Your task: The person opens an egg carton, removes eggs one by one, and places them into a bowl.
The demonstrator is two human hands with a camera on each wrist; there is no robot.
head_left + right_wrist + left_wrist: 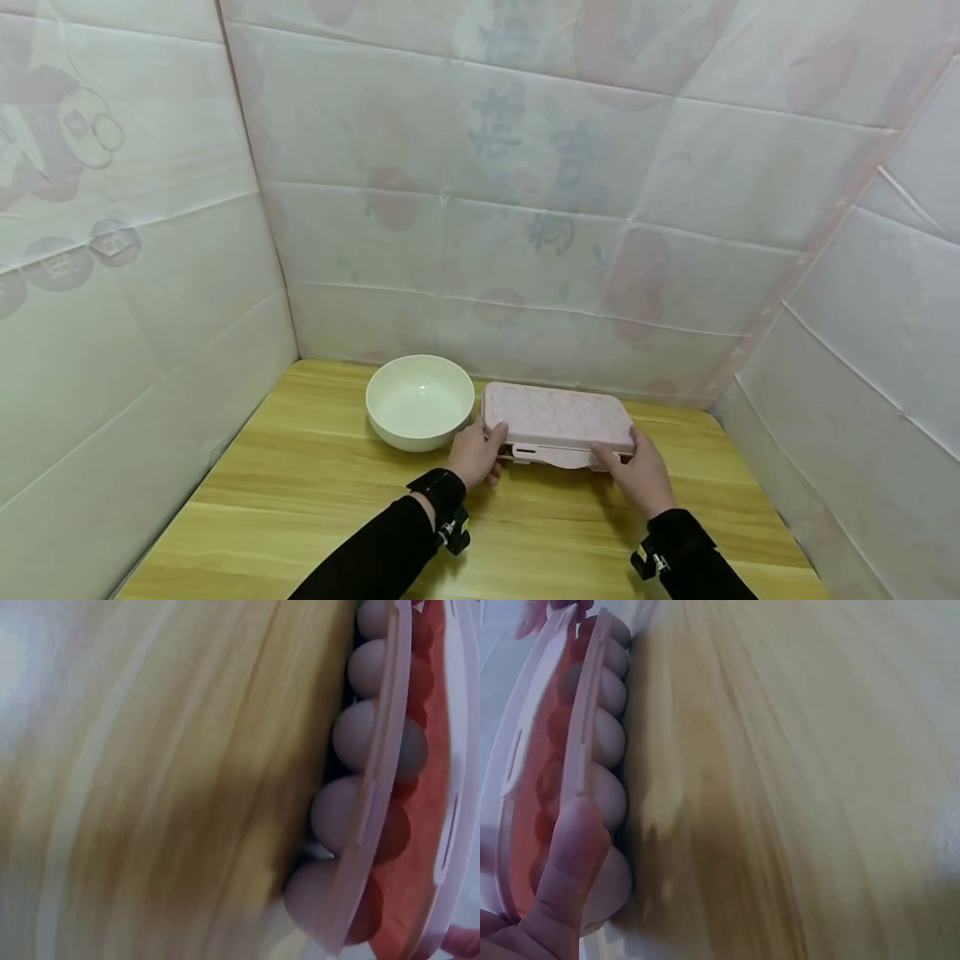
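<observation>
A pink egg box (558,417) with a patterned lid lies on the table, its long front side toward me. My left hand (474,452) grips the front left corner, and my right hand (641,471) holds the front right corner, thumb over the lid's edge. The left wrist view shows my left thumb (574,844) against the tray rim (580,727). The lid (454,750) stands slightly apart from the tray, and rounded, egg-like shapes (412,750) show in the gap. Egg-shaped cups (334,814) line the tray's underside. Most of my fingers are hidden.
A white round bowl (420,404) stands left of the egg box, close to my left hand. The wood-grain table (300,492) is bordered by pale sheet walls (360,250) at the back and both sides.
</observation>
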